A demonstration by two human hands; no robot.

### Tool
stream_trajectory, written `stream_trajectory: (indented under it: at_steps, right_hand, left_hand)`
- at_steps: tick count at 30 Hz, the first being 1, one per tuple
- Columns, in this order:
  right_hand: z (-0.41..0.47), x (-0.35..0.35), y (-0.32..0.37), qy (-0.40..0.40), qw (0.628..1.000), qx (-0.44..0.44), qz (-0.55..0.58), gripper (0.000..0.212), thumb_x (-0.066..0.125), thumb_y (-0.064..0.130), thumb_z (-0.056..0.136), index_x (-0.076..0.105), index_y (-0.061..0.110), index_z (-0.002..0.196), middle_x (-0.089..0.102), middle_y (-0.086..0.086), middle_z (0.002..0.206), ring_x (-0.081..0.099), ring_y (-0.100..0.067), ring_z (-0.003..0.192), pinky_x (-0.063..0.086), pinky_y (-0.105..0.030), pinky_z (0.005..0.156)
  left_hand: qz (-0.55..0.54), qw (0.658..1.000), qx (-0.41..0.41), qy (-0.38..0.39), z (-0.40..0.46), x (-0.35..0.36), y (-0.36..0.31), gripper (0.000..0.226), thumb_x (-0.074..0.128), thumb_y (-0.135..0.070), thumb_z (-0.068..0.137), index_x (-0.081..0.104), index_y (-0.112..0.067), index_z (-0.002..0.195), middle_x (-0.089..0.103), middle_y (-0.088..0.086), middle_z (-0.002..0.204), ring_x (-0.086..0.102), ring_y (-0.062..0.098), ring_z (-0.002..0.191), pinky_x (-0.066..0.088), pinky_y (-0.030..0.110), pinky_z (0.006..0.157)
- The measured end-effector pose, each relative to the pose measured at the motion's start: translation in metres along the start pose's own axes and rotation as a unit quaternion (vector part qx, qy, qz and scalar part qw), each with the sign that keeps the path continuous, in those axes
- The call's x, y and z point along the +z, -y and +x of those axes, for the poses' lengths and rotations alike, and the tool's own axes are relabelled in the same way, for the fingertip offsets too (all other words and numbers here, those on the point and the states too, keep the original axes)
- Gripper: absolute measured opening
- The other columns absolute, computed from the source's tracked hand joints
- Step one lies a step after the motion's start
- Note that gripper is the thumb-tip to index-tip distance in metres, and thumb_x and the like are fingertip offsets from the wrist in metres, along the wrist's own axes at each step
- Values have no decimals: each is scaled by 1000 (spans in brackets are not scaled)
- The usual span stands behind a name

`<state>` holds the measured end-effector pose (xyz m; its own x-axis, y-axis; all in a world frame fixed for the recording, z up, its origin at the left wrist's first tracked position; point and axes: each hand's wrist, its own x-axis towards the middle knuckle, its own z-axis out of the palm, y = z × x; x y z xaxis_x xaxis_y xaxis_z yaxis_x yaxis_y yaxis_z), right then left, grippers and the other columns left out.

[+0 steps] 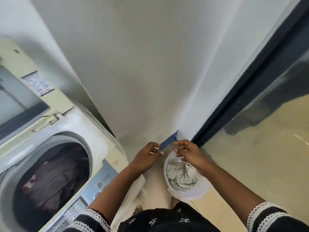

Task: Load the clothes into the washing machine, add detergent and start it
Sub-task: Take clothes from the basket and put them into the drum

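Observation:
A top-loading washing machine [100, 131] stands at the left with its lid [55, 101] raised. Dark brownish clothes [55, 178] fill its drum. In front of me, above the floor, I hold a thin blue packet [168, 141]. My left hand [147, 158] pinches its lower left end. My right hand [189, 153] has its fingertips pinched at the packet's right edge. Below my right hand, a round white basket [197, 196] on the floor holds a crumpled grey cloth [180, 178].
The machine's control panel [100, 181] with its buttons runs along the near edge. A white wall [142, 64] rises straight ahead. A dark-framed glass door [250, 91] stands at the right, above beige floor tiles [250, 173].

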<state>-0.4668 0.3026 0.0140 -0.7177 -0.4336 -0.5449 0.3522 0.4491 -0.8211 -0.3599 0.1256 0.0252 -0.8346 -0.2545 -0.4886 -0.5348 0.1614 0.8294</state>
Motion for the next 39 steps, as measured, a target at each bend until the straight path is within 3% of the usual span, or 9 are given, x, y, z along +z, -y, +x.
stream_trajectory:
  at_steps: [10, 14, 20, 25, 28, 30, 33, 36, 39]
  right_hand:
    - [36, -90, -79, -94, 975, 178, 99, 21, 61, 5, 93, 64, 12, 113, 71, -10, 101, 62, -25, 80, 48, -30, 68]
    - [66, -102, -114, -74, 967, 224, 94, 21, 58, 8, 95, 63, 15, 114, 70, -10, 102, 63, -24, 84, 49, -31, 70]
    - [129, -99, -199, -62, 952, 286, 87, 19, 61, 6, 93, 61, 14, 110, 68, -6, 89, 61, -20, 71, 45, -28, 64]
    - [202, -68, -307, -15, 946, 322, -12, 22, 67, 9, 85, 63, 12, 106, 63, -10, 89, 55, -22, 69, 37, -25, 55]
    - [248, -37, -363, 67, 944, 272, -172, 34, 67, 20, 86, 60, 15, 119, 63, -4, 104, 59, -24, 96, 46, -30, 77]
    - [271, -19, -390, 137, 910, 209, -332, 41, 62, 25, 88, 54, 18, 128, 57, -6, 125, 56, -28, 118, 44, -34, 94]
    - [304, 12, -427, 212, 829, 137, -499, 46, 53, 24, 91, 46, 24, 136, 39, -9, 138, 51, -30, 125, 44, -42, 98]
    - [330, 40, -454, 275, 755, 85, -590, 47, 51, 20, 93, 46, 33, 138, 6, -9, 161, 45, -29, 131, 44, -43, 99]
    - [354, 57, -476, 295, 726, 87, -615, 44, 50, 15, 95, 54, 30, 136, -24, -5, 163, 51, -28, 127, 48, -41, 94]
  left_hand:
    - [-50, 985, -140, 87, 61, 72, 16, 29, 62, -28, 94, 56, -17, 121, 64, 5, 102, 61, 12, 89, 49, 27, 82]
    - [14, 979, -178, 101, 93, 98, 44, 29, 61, -34, 93, 55, -22, 119, 66, 6, 108, 63, 19, 100, 51, 34, 91]
    - [123, 963, -198, 132, 142, 134, 97, 36, 58, -38, 95, 51, -22, 127, 62, 0, 118, 56, 12, 97, 41, 14, 69]
    - [173, 966, -166, 91, 192, 170, 177, 40, 61, -31, 94, 50, -19, 130, 53, -1, 131, 50, 10, 112, 34, 16, 90]
    - [189, 972, -108, 85, 216, 192, 224, 40, 60, -27, 94, 51, -18, 132, 53, -1, 132, 50, 14, 119, 39, 25, 101]
    - [202, 974, -67, 81, 232, 205, 250, 37, 60, -21, 93, 54, -16, 130, 55, 2, 132, 52, 18, 120, 42, 33, 104]
    - [266, 964, 7, 33, 260, 224, 285, 32, 62, -9, 87, 62, -13, 120, 58, 7, 129, 53, 25, 123, 45, 39, 106]
    - [272, 961, 38, -22, 276, 231, 304, 30, 57, -4, 88, 65, -13, 116, 55, 11, 134, 49, 27, 128, 43, 37, 106]
    - [252, 964, 59, -55, 280, 234, 323, 31, 54, -1, 89, 67, -14, 114, 54, 9, 134, 48, 23, 128, 45, 31, 104]
